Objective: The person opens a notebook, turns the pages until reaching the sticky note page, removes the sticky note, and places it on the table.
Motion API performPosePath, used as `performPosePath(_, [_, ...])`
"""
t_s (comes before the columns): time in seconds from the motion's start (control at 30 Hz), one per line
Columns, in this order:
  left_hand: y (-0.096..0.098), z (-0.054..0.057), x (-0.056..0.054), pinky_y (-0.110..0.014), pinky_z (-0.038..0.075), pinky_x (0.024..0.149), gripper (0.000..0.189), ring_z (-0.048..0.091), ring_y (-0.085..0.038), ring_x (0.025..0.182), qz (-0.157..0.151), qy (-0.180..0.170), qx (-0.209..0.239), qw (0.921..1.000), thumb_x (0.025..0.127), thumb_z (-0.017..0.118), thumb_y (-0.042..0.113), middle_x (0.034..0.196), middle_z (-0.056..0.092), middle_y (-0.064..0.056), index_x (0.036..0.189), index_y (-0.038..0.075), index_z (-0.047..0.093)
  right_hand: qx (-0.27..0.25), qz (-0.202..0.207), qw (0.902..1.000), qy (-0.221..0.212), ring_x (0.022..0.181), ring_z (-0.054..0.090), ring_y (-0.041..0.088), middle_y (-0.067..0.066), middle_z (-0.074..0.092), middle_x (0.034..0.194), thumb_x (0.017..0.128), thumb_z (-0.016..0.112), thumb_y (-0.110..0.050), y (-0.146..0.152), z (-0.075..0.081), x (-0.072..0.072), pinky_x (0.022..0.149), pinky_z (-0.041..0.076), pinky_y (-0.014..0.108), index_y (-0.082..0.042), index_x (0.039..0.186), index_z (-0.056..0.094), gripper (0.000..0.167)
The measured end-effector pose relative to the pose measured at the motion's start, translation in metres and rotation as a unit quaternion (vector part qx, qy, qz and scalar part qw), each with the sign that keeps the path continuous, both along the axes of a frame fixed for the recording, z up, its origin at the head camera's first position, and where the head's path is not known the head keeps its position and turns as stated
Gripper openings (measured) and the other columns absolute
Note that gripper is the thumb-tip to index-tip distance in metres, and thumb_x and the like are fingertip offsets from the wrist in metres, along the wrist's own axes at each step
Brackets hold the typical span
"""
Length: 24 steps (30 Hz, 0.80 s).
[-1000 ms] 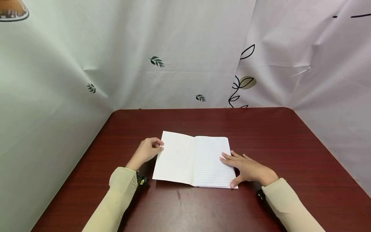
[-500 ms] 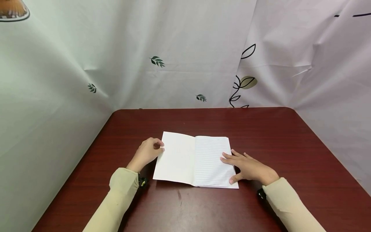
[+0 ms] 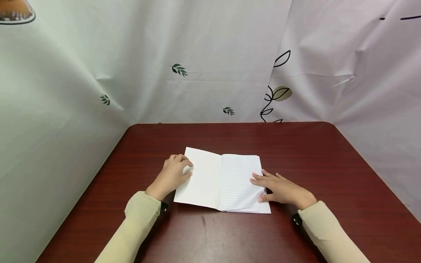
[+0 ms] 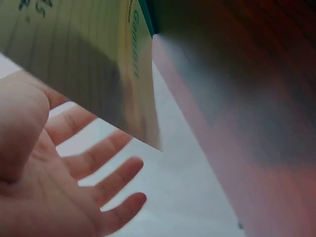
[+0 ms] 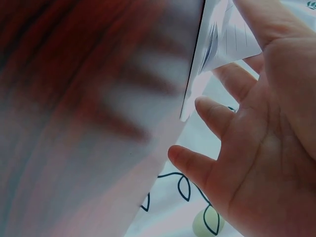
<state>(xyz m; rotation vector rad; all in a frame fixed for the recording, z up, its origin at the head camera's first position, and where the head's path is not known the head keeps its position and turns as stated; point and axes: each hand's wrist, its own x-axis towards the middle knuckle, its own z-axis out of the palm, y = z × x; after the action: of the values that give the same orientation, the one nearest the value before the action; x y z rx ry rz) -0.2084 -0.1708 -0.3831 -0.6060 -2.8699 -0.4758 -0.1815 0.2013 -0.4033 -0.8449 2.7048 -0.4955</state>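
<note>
head view: between the side edges of the dark-red wood-grained table (image 3: 296, 146) lies an opened white lined-paper notebook (image 3: 223, 182); left grip (image 3: 173, 174), loosely curved, unclenched, and right grip (image 3: 279, 188), spread, touch it.

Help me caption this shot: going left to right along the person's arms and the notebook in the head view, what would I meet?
Left sleeve → left hand → notebook's plain white left side → lined right page → right hand → right sleeve.
</note>
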Motion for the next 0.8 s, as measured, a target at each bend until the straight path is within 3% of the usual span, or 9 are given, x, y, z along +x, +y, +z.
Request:
performPosePath(0.17, [0.015, 0.000, 0.013, -0.053, 0.041, 0.092, 0.017, 0.055, -0.031, 0.102, -0.063, 0.082, -0.048, 0.9935, 0.078, 0.077, 0.012, 0.102, 0.065, -0.007, 0.094, 0.012, 0.071, -0.007, 0.000, 1.0000, 0.000, 0.145, 0.020, 0.040, 0.009, 0.038, 0.153, 0.086, 0.065, -0.042, 0.000, 0.000, 0.001, 0.111, 0.014, 0.065, -0.016, 0.143, 0.046, 0.065])
performPosePath(0.33, [0.040, -0.001, 0.029, -0.043, 0.047, 0.083, 0.016, 0.058, -0.022, 0.089, -0.108, 0.143, -0.084, 0.9803, 0.077, 0.078, 0.014, 0.092, 0.066, -0.002, 0.091, 0.015, 0.071, -0.008, 0.009, 0.9999, 0.011, 0.143, 0.022, 0.043, 0.012, 0.040, 0.151, 0.089, 0.063, -0.041, 0.001, 0.000, 0.001, 0.108, 0.017, 0.068, -0.015, 0.142, 0.048, 0.062])
performPosePath(0.43, [0.055, 0.000, 0.038, -0.037, 0.047, 0.078, 0.013, 0.057, -0.018, 0.083, -0.126, 0.187, -0.113, 0.9676, 0.076, 0.078, 0.016, 0.087, 0.065, 0.002, 0.087, 0.016, 0.071, -0.008, 0.012, 0.9997, 0.018, 0.142, 0.023, 0.045, 0.013, 0.041, 0.150, 0.089, 0.062, -0.042, 0.002, 0.000, 0.000, 0.106, 0.018, 0.070, -0.014, 0.141, 0.049, 0.061])
performPosePath(0.53, [0.066, 0.002, 0.044, -0.032, 0.046, 0.071, 0.009, 0.056, -0.016, 0.074, -0.142, 0.229, -0.164, 0.9490, 0.077, 0.075, 0.015, 0.078, 0.062, 0.003, 0.080, 0.018, 0.068, -0.013, 0.007, 0.9998, 0.016, 0.142, 0.022, 0.045, 0.013, 0.041, 0.150, 0.088, 0.062, -0.043, 0.004, 0.000, 0.000, 0.106, 0.017, 0.070, -0.013, 0.141, 0.049, 0.062])
performPosePath(0.67, [0.078, 0.002, 0.052, -0.029, 0.042, 0.063, 0.013, 0.055, -0.014, 0.066, -0.168, 0.258, -0.221, 0.9253, 0.079, 0.072, 0.014, 0.069, 0.059, 0.004, 0.072, 0.020, 0.063, -0.018, 0.004, 0.9998, 0.010, 0.142, 0.021, 0.045, 0.013, 0.040, 0.150, 0.089, 0.062, -0.043, 0.006, -0.001, 0.000, 0.106, 0.017, 0.070, -0.013, 0.141, 0.049, 0.062])
performPosePath(0.73, [0.084, 0.001, 0.055, -0.028, 0.041, 0.062, 0.014, 0.056, -0.014, 0.066, -0.177, 0.264, -0.229, 0.9199, 0.080, 0.073, 0.022, 0.068, 0.059, 0.005, 0.071, 0.021, 0.062, -0.017, 0.004, 0.9998, 0.012, 0.142, 0.022, 0.045, 0.013, 0.041, 0.150, 0.089, 0.062, -0.043, 0.007, -0.001, 0.000, 0.105, 0.018, 0.071, -0.013, 0.141, 0.049, 0.061])
performPosePath(0.8, [0.091, -0.002, 0.058, -0.028, 0.041, 0.061, 0.017, 0.057, -0.012, 0.065, -0.179, 0.265, -0.224, 0.9204, 0.082, 0.072, 0.032, 0.068, 0.060, 0.006, 0.072, 0.021, 0.062, -0.018, 0.002, 0.9997, 0.014, 0.142, 0.022, 0.045, 0.013, 0.041, 0.150, 0.089, 0.062, -0.043, 0.006, -0.002, -0.001, 0.105, 0.018, 0.071, -0.013, 0.140, 0.050, 0.061])
